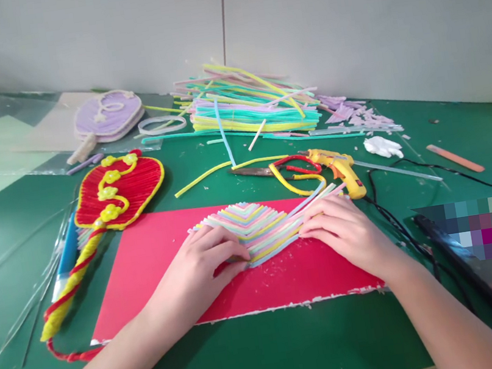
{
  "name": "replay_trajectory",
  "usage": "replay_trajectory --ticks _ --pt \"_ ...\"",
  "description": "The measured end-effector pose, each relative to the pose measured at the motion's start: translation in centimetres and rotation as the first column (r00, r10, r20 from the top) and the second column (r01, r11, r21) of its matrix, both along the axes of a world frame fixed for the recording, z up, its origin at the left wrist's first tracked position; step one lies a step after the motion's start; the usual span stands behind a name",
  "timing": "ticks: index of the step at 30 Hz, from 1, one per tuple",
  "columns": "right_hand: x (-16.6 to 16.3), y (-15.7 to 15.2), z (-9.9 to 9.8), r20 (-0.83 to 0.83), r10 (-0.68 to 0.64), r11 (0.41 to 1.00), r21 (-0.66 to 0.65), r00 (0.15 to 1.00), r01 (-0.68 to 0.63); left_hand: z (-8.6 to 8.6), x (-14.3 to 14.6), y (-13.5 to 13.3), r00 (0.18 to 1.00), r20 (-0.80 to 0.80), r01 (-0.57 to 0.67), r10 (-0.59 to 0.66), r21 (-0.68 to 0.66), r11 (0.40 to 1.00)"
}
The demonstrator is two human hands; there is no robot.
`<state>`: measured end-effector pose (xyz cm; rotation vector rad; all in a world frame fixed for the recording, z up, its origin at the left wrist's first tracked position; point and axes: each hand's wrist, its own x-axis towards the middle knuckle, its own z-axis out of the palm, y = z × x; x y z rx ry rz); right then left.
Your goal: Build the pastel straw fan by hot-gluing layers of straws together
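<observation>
A chevron-shaped panel of pastel strips (258,222) lies on a red sheet (156,265) on the green table. My left hand (198,272) rests on the panel's left half, fingers together and pressed down near its lower point. My right hand (348,231) lies flat on the panel's right end, fingers stretched out and pushing the strips toward the middle. Neither hand grips anything.
A red and yellow woven fan (120,191) with a twisted handle lies to the left, a purple fan (108,114) behind it. A heap of coloured strips (243,104) sits at the back. A yellow glue gun (341,170), scissors (281,170) and black cables (395,224) lie right of the sheet.
</observation>
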<state>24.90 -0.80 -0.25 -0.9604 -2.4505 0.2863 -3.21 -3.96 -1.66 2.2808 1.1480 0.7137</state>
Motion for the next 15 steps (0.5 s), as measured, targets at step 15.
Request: replay_trajectory --ticks 15 --pt "0.2 0.4 -1.2 -0.100 -0.040 0.998 -0.054 0.994 0.035 -0.6 -0.2 0.3 0.999 0.035 0.007 -0.007 -0.013 1.000"
